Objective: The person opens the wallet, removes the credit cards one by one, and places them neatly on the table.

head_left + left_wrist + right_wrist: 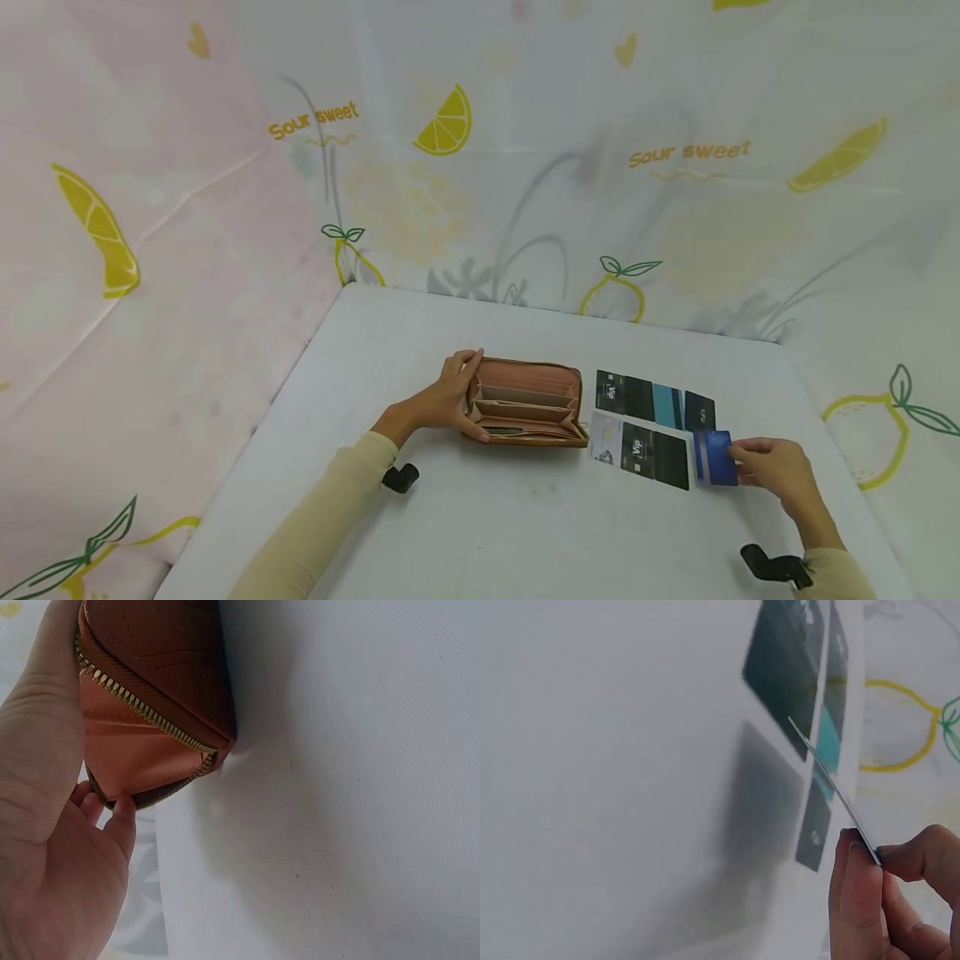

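Note:
A brown zip-around wallet point(528, 379) stands unzipped on the table, its pleated compartments facing up and several cards in the front slots. My left hand point(448, 398) grips its left end, thumb at the front edge and fingers at the back. In the left wrist view the brass zipper teeth of the wallet point(161, 724) spread apart beside the hand point(60, 847). My right hand point(780, 473) pinches a blue card point(718, 458) by its right edge. The right wrist view shows that card point(832, 784) edge-on between thumb and fingers, tilted above the table with its shadow below.
Right of the wallet, a back row of dark and teal cards point(640, 398) lies on the white table point(480, 533). In front of it is a row with a silvery card point(606, 439) and black cards point(670, 461). Lemon-print cloth point(525, 208) hangs behind and at the sides.

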`<state>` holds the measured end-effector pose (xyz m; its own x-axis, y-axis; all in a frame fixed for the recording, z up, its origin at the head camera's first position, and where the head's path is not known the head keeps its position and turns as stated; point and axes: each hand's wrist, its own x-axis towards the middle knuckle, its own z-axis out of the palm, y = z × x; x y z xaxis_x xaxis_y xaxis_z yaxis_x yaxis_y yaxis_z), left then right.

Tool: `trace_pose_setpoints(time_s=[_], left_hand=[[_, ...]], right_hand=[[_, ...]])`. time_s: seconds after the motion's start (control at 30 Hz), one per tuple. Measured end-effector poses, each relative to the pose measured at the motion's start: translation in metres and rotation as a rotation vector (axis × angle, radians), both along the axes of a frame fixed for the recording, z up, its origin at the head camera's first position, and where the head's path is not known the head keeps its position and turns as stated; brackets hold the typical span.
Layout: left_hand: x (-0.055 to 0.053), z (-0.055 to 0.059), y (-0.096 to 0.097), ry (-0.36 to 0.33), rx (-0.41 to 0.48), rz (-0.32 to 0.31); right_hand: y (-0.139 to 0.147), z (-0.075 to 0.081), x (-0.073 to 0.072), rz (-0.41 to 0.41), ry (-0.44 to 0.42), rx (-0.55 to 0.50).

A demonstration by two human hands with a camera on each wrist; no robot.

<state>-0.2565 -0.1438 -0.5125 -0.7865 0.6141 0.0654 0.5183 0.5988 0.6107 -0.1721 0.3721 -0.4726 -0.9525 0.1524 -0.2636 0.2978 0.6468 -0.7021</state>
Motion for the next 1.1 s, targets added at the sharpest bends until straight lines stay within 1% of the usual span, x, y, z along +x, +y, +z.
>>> trace_pose_setpoints(time_s=[0.13,0.23,0.5,0.73,0.9,1.03,1.1], left_hand=[[0.000,0.000,0.000,-0.003,-0.003,0.004],[0.001,0.000,-0.001,-0.008,-0.002,0.005],[0.002,0.003,-0.002,-0.016,-0.011,0.012],[0.003,0.002,-0.002,-0.023,-0.011,0.020],[0.003,0.000,0.000,-0.009,-0.007,0.005],[0.002,-0.001,0.002,0.007,-0.006,-0.008],[0.002,-0.002,0.002,0.013,-0.004,-0.011]], right_hand=[[0.009,-0.011,0.001,-0.034,-0.058,-0.023],[0.011,-0.016,0.001,-0.061,-0.079,-0.023],[0.007,-0.031,0.001,-0.059,-0.088,-0.038],[0.002,-0.033,0.001,-0.080,-0.074,-0.005],[0.001,-0.028,0.004,-0.055,-0.090,0.072],[0.000,-0.026,0.006,-0.031,-0.095,0.163],[-0.004,-0.023,0.005,-0.013,-0.074,0.232]])
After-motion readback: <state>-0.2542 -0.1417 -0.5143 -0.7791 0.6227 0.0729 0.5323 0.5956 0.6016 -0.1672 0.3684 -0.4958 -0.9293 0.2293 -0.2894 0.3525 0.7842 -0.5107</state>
